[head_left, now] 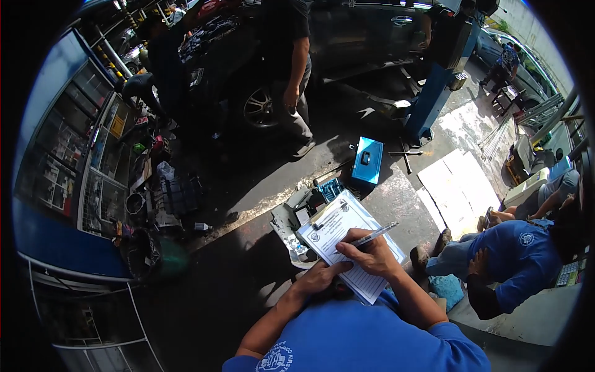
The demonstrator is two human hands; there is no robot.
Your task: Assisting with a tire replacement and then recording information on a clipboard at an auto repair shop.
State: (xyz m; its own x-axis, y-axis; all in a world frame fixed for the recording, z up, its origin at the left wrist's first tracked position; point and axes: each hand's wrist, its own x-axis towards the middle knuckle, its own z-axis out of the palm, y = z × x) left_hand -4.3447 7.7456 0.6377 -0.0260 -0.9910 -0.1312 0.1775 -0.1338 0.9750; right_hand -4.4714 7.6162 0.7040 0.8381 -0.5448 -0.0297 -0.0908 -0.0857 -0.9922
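Observation:
A clipboard with a printed white form and a metal clip lies in front of my chest. My left hand grips its lower left side, thumb over the paper. My right hand is closed around a silver pen over the middle of the form. Just past the clipboard sit a grey open case and a blue socket set.
A dark car and a blue lift post stand ahead, with a person walking beside them. A blue toolbox and cardboard are on the floor. A blue-shirted person is at my right, a green bin at left.

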